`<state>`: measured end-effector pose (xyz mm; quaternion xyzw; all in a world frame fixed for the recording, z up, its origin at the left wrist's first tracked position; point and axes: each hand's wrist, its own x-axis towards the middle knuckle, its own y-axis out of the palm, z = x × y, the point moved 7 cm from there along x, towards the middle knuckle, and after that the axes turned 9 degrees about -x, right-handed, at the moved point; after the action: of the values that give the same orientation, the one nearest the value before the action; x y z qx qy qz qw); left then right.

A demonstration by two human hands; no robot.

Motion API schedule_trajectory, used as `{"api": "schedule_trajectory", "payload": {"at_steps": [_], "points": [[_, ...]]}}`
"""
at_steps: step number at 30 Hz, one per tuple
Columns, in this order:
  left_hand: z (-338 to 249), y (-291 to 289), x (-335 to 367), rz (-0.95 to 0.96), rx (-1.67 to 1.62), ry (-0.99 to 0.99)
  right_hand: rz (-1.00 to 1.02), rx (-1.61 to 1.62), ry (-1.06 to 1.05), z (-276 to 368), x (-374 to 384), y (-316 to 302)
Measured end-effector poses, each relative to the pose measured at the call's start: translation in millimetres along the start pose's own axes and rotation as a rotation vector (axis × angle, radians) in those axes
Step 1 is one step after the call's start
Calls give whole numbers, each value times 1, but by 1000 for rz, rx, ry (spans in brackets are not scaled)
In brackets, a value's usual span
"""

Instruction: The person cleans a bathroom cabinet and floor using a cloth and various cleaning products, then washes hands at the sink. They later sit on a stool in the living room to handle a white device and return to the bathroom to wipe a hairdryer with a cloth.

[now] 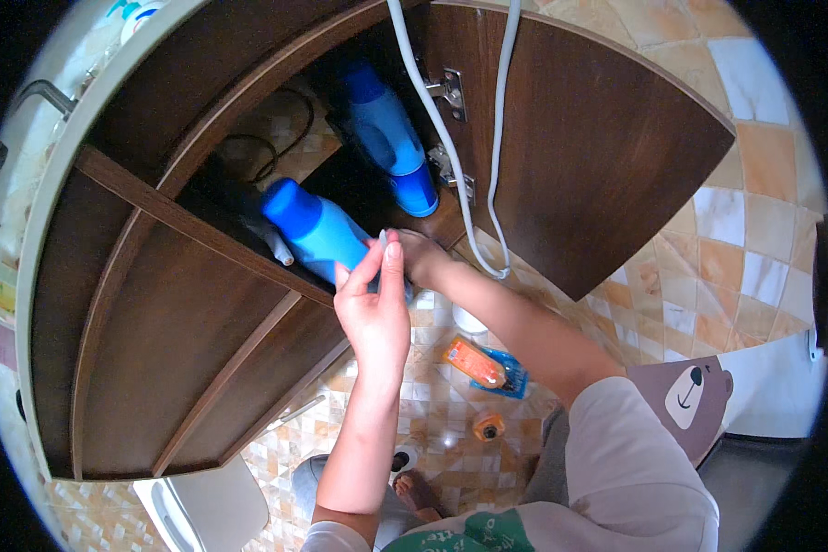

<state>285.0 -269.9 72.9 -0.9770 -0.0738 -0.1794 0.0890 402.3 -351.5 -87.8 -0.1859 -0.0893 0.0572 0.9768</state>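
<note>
Left hand [374, 317] raised in front of the open cabinet [193, 304], fingers [393, 262] held straight and close together, thumb alongside, pinching something small and pale at the tips (too small to tell what). Pressed right against the lower end of a blue bottle [327, 235]. Bottle lying tilted across the front edge of the cabinet, darker blue cap [290, 204] pointing up and to the left, body half hidden behind the hand.

Right hand [420, 256] reaching in just behind the left one, at the bottom of the same bottle; fingers hidden by the left hand and the bottle, so cannot tell how far closed or whether anything is gripped.

Deeper inside the cabinet, a second blue bottle [386, 133], cap downward, near the door hinges [449, 92]. Dark cable [285, 138] looped on the tiled cabinet floor behind. Two white hoses [451, 156] hanging down past the hinges, curving together just right of the hands. Brown cabinet door [598, 156] swung wide open to the right.

Down on the tiled floor [736, 258]: an orange packet [474, 362] on a blue wrapper [511, 377], a small orange roll [488, 426] near it, a bare foot [419, 492] below.
</note>
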Motion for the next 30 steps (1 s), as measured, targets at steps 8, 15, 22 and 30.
{"api": "schedule_trajectory", "payload": {"at_steps": [8,15,22,30], "points": [[-5,-52,-124,316,-110,-255,143,-537,-573,24,-5,9],[108,-61,-266,462,-544,-784,243,-524,-267,0,103,95],[154,-71,-297,728,-411,-713,79,-657,-278,11,178,124],[143,-85,-267,546,-517,-595,-219,-965,-158,-6,173,54]]}}
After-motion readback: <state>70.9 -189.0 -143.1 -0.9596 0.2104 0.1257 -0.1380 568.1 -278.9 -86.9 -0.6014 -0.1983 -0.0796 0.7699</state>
